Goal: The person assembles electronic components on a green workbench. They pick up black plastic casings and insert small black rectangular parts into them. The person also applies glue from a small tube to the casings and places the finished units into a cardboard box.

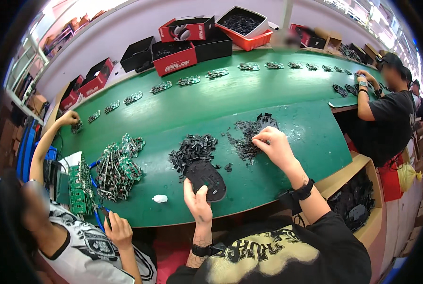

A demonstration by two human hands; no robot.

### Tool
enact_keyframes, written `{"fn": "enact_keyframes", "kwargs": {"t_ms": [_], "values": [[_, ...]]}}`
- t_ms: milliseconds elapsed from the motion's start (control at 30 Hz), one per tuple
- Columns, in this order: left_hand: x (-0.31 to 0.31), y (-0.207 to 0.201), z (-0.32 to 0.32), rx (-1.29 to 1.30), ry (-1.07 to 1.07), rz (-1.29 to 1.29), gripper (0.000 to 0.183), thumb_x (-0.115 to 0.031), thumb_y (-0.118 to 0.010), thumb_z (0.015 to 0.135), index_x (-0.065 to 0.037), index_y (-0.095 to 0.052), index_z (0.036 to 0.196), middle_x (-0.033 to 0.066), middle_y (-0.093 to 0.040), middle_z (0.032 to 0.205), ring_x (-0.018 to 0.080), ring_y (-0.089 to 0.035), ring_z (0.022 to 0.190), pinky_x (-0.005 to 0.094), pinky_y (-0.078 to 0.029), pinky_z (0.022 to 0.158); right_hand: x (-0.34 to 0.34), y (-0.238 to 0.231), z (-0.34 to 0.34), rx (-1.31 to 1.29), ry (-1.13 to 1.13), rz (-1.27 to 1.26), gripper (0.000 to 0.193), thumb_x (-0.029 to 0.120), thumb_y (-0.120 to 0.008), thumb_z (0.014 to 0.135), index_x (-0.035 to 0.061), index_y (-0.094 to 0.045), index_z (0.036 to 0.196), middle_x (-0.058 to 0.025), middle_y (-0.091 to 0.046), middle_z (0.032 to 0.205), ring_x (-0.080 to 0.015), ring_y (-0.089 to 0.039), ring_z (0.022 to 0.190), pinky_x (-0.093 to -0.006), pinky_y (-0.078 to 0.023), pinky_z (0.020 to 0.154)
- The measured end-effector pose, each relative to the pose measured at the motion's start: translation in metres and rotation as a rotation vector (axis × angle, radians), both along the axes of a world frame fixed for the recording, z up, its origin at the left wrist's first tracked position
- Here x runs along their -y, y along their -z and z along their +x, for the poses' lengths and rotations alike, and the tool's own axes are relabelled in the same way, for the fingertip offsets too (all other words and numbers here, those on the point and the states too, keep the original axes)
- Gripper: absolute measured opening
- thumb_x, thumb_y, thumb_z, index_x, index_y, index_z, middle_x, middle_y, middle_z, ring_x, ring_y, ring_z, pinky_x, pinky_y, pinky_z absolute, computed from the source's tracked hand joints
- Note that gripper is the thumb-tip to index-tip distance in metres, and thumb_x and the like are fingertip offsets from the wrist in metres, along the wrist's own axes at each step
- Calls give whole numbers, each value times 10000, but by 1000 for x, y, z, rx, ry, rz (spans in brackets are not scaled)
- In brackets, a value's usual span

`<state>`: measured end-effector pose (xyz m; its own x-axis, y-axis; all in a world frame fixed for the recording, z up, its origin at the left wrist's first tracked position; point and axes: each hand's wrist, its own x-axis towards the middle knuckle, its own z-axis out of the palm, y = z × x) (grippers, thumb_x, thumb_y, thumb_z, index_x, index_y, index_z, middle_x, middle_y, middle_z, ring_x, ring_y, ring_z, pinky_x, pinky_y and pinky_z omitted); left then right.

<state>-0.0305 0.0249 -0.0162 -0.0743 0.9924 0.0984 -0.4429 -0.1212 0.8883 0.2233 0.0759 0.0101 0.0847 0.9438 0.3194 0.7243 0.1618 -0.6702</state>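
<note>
In my left hand [198, 202] is a black plastic mouse base [205, 181], gripped by its near left edge and tilted up. Behind it lies a pile of small black rectangular parts [192, 150]. My right hand [274, 146] is pinched, thumb and forefinger together, at the right side of a heap of tiny black parts [246, 140]. Whatever is between those fingertips is too small to make out. Just beyond that hand another black plastic shell [266, 121] lies against the heap.
Green circuit boards [119, 170] are piled to the left, near a small white bottle [159, 198]. More boards [188, 80] stand in a row across the green bench [164, 111]. Co-workers sit at left and right. Boxes [173, 57] line the back; a carton [370, 213] of black parts stands right.
</note>
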Motion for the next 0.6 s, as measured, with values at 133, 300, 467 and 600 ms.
{"fn": "enact_keyframes", "kwargs": {"t_ms": [133,300,467,600], "values": [[0,-3,3,-15,-3,14,467,-37,-460,816,91,-429,1264,126,-537,1181,178,-534,1049,297,-422,933,-15,0,-12,89,-114,48,108,126,-688,764,44,-704,833,-83,-613,840,-264,-590,844,-369,-478,761],[1,-2,2,-59,30,31,465,-43,-463,813,99,-433,1255,130,-530,1186,180,-519,1063,298,-402,954,-44,6,-15,256,-228,9,120,101,-675,741,31,-704,834,-101,-612,839,-279,-591,861,-372,-479,788],[-1,-1,0,-73,30,25,457,-45,-460,817,96,-436,1252,125,-529,1175,171,-510,1059,293,-397,952,-46,-6,-16,309,-299,39,115,112,-669,731,29,-677,810,-113,-604,796,-304,-595,822,-388,-484,774],[2,-1,-4,-88,44,40,451,-53,-465,827,91,-428,1252,115,-539,1152,163,-534,1014,287,-426,917,-16,-36,-31,-363,-248,-292,72,44,-659,783,4,-649,842,-51,-658,798,-120,-633,729,-260,-507,680]]}}
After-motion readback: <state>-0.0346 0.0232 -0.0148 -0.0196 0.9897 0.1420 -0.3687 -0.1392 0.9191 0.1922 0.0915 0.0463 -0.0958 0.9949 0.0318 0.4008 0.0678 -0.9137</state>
